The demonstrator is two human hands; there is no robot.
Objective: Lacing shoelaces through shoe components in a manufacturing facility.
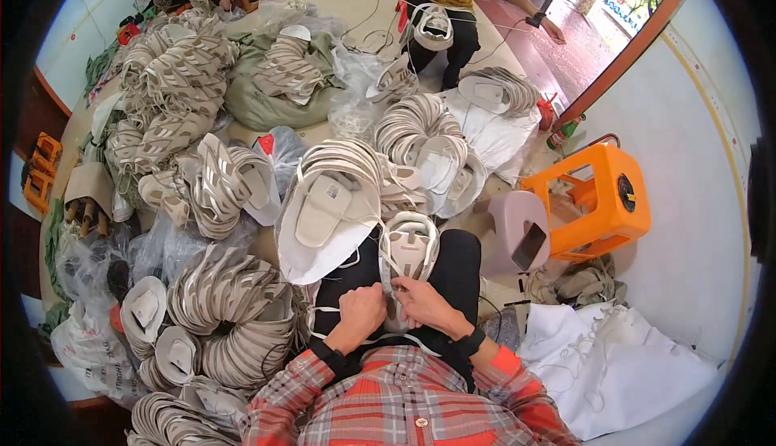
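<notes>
Holds beige-and-white fabric shoe upper [411,245] just below frame centre between closed, pinching fingers of left hand [362,314] and right hand [427,304], with thin white cord [385,257] apparently partly fitted along left side and slack length remaining loose across black-trousered lap [458,270].

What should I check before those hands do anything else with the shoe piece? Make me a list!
1. Shoe upper over the lap: ok.
2. Both hands at the upper: ok, left hand and right hand close together.
3. What each hand pinches: cannot tell, fingers hide it.
4. Phone lying on the lilac stool: ok.
5. Space on the left clear: not ok, stacked uppers crowd it.
</notes>
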